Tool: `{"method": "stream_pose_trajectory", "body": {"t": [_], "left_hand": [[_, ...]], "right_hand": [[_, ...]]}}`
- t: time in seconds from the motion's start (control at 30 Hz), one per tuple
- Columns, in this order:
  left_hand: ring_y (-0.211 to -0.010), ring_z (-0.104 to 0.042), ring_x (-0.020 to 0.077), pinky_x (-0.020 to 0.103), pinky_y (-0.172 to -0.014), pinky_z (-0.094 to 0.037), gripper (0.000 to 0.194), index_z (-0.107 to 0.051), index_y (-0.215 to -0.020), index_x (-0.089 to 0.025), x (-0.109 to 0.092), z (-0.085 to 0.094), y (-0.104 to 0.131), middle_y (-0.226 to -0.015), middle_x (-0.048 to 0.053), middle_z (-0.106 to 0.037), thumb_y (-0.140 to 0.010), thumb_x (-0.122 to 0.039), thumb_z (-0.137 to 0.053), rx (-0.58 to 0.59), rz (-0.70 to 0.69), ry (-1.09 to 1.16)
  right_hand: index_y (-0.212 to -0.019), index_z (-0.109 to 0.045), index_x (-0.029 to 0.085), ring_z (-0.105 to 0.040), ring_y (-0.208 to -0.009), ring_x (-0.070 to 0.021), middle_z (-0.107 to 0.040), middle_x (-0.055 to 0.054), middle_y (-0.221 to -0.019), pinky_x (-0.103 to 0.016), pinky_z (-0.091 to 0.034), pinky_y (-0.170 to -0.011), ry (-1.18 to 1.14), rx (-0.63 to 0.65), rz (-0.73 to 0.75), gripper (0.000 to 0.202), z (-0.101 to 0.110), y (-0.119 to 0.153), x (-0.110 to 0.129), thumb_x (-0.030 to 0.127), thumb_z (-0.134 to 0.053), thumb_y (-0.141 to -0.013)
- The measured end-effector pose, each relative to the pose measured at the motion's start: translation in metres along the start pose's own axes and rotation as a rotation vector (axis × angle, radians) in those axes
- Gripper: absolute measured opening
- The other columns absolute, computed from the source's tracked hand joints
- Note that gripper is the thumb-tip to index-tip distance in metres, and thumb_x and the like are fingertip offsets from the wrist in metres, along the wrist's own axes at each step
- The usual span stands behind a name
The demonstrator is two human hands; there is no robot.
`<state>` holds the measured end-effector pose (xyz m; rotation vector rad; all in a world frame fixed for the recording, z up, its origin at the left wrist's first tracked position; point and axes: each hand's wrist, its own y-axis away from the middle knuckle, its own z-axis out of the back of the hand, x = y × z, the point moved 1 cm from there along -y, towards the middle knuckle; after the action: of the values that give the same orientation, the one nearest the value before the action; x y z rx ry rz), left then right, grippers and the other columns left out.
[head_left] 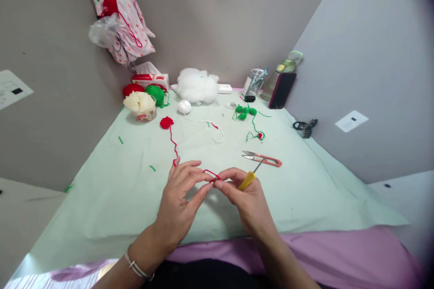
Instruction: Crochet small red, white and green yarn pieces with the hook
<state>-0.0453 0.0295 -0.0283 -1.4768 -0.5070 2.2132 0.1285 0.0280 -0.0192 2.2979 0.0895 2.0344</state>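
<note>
Where a person's two bare hands meet over the near part of a pale green worktop, a red strand passes between their fingertips. The left hand has its thumb and forefinger brought narrowly together at the strand, with the other fingers loosely stretched out; red also shows around the little finger. From that finger the strand trails away in small waves to a red bundle lying flat beyond the left hand. The right hand pinches the strand between thumb and forefinger and also holds a yellow-handled hook. Its thin metal shaft points away and to the right (the tip is too small to make out).

Just beyond the right hand lie orange snips, blades toward the left; the shaft overlaps them in this view, and whether they touch cannot be told. Farther back are some green pieces, with a green thread leading to a small red-and-green piece. A white ball with a loose thread sits near the middle, in front of a mound of white stuffing. At the back left stand a tub, a green ball and a tissue box; at the back right, a glass, a bottle and an upright phone.
</note>
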Motion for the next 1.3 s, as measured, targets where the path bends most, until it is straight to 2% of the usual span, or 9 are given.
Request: {"method": "stream_pose_trajectory", "body": {"t": [0.23, 0.43, 0.5, 0.6, 0.73, 0.87, 1.0, 1.1, 1.3], "left_hand": [[-0.112, -0.07, 0.0327, 0.061, -0.111, -0.038, 0.012, -0.081, -0.089, -0.032, 0.002, 0.002, -0.004, -0.086, 0.001, -0.079, -0.09, -0.02, -0.078, -0.073, -0.001, -0.02], [-0.116, -0.068, 0.0327, 0.058, -0.11, -0.046, 0.012, -0.074, -0.08, -0.028, -0.009, 0.002, -0.008, -0.086, 0.003, -0.077, -0.088, -0.02, -0.074, -0.011, 0.157, 0.112], [-0.125, -0.065, 0.0337, 0.057, -0.111, -0.046, 0.01, -0.072, -0.08, -0.028, -0.01, 0.002, -0.007, -0.094, 0.005, -0.078, -0.088, -0.022, -0.073, 0.034, 0.259, 0.198], [-0.141, -0.056, 0.0356, 0.057, -0.117, -0.04, 0.009, -0.071, -0.081, -0.028, -0.007, 0.004, -0.005, -0.114, 0.007, -0.078, -0.089, -0.03, -0.074, 0.091, 0.435, 0.331], [-0.152, -0.045, 0.0348, 0.058, -0.124, -0.03, 0.012, -0.071, -0.083, -0.028, -0.001, 0.006, 0.0, -0.127, 0.007, -0.074, -0.092, -0.035, -0.074, 0.072, 0.54, 0.439], [-0.151, -0.046, 0.0336, 0.056, -0.124, -0.03, 0.013, -0.07, -0.083, -0.028, -0.001, 0.004, 0.001, -0.122, 0.005, -0.074, -0.092, -0.036, -0.075, 0.056, 0.574, 0.521], [-0.149, -0.047, 0.0332, 0.055, -0.124, -0.03, 0.012, -0.07, -0.083, -0.027, -0.004, 0.0, 0.003, -0.115, 0.005, -0.074, -0.092, -0.035, -0.074, 0.046, 0.594, 0.587], [-0.148, -0.046, 0.0325, 0.052, -0.124, -0.028, 0.012, -0.07, -0.083, -0.027, -0.007, 0.0, 0.003, -0.114, 0.006, -0.074, -0.092, -0.034, -0.075, 0.039, 0.592, 0.619], [-0.151, -0.042, 0.0315, 0.046, -0.123, -0.024, 0.014, -0.069, -0.079, -0.024, -0.019, -0.001, 0.001, -0.115, 0.007, -0.074, -0.088, -0.031, -0.078, 0.063, 0.712, 0.76]], "right_hand": [[-0.076, -0.08, 0.021, -0.049, -0.059, -0.0134, -0.068, -0.002, -0.067, -0.028, -0.037, -0.055, 0.06, -0.068, 0.059, 0.021, -0.009, 0.004, 0.003, 0.041, -0.086, -0.078], [-0.076, -0.081, 0.023, -0.057, -0.071, -0.0159, -0.071, -0.004, -0.082, -0.029, -0.041, -0.061, 0.05, -0.028, 0.198, 0.013, -0.01, 0.006, 0.002, 0.035, -0.085, -0.081], [-0.082, -0.081, 0.023, -0.048, -0.061, -0.0118, -0.067, -0.003, -0.08, -0.028, -0.035, -0.054, 0.012, -0.026, 0.154, 0.019, -0.006, 0.004, 0.001, 0.041, -0.083, -0.084], [-0.086, -0.079, 0.022, -0.031, -0.051, -0.0095, -0.053, 0.002, -0.066, -0.029, -0.025, -0.049, -0.059, -0.043, 0.09, 0.036, 0.005, 0.0, 0.001, 0.053, -0.065, -0.097], [-0.076, -0.077, 0.023, -0.055, -0.075, -0.0202, -0.061, -0.006, -0.077, -0.035, -0.041, -0.07, 0.028, -0.079, 0.265, 0.052, 0.022, 0.003, 0.006, 0.059, -0.05, -0.102], [-0.08, -0.075, 0.025, -0.05, -0.068, -0.02, -0.056, -0.003, -0.069, -0.036, -0.039, -0.069, 0.167, -0.102, 0.281, 0.061, 0.028, 0.02, 0.005, 0.065, -0.037, -0.106], [-0.1, -0.073, 0.026, -0.057, -0.074, -0.0191, -0.064, -0.003, -0.081, -0.033, -0.045, -0.071, 0.237, -0.007, 0.389, 0.031, 0.018, 0.036, 0.008, 0.046, -0.05, -0.108], [-0.102, -0.069, 0.026, -0.062, -0.076, -0.0182, -0.068, -0.003, -0.084, -0.031, -0.049, -0.07, 0.404, 0.071, 0.557, 0.014, 0.006, 0.037, 0.013, 0.025, -0.055, -0.105], [-0.121, -0.067, 0.018, -0.067, -0.084, -0.0202, -0.073, -0.009, -0.092, -0.032, -0.057, -0.072, 0.676, -0.031, 1.065, 0.032, -0.006, 0.03, 0.005, 0.0, -0.06, -0.096]]}}
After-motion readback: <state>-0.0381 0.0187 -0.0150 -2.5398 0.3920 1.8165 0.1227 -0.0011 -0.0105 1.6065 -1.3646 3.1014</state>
